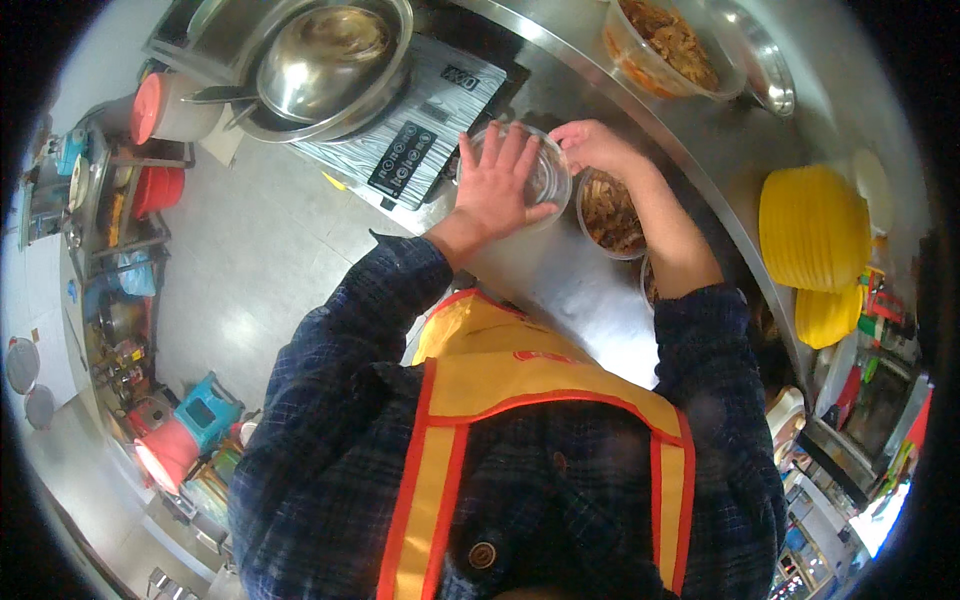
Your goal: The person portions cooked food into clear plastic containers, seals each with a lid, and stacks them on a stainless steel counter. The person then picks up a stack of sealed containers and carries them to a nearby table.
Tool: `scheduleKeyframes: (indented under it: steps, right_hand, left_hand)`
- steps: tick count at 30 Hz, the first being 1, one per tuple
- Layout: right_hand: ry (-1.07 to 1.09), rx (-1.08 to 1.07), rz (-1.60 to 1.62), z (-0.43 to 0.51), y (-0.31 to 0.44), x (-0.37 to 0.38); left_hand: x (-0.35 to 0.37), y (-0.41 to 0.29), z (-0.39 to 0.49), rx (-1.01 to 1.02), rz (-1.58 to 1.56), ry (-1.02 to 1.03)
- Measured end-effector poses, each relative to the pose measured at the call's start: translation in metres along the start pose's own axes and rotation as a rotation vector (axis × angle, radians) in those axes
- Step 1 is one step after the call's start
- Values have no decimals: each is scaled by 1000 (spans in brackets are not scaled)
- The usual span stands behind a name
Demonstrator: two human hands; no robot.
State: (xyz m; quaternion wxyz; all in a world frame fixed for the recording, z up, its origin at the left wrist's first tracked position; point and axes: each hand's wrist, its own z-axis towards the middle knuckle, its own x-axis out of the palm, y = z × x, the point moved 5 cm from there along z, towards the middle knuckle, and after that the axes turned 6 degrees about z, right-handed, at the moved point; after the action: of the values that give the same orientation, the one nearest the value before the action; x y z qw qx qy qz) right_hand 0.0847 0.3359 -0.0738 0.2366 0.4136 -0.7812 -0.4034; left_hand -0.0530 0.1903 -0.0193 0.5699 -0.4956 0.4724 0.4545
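My left hand (495, 180) lies flat with fingers spread on a round clear plastic lid or container (551, 176) at the metal counter. At its right rim, the fingertips of my right hand (589, 146) touch or pinch the edge; how firmly they grip does not show. Just below my right hand stands a round clear container of brown shredded food (611, 214). A second such container is partly hidden under my right forearm.
An induction cooker (435, 112) carries metal bowls (326, 64) at the upper left. Beyond the counter's raised edge are a large plastic tub of brown food (660, 49), a metal lid (765, 67) and stacked yellow plates (814, 225). Shelves line the far left.
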Motion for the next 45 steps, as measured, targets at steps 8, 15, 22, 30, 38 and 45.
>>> scheduleKeyframes:
  steps: [8, 15, 22, 30, 38, 45]
  right_hand:
    - [-370, -238, -358, -15, -5, -2]
    - [-705, -36, -266, -105, -56, 95]
    - [-614, -71, 692, -75, -99, 123]
    - [-540, -209, 1023, -71, -109, 130]
    - [-536, -205, 951, -76, -109, 151]
    - [-560, -233, 966, -81, -96, 139]
  left_hand:
    - [1, -7, 2, 90, 36, 13]
    - [3, -9, 1, 57, 96, -26]
    - [3, -9, 2, 64, 135, -6]
    - [2, -8, 4, 55, 56, 38]
    - [6, -14, 3, 3, 15, -26]
    - [2, -17, 8, -33, 50, 38]
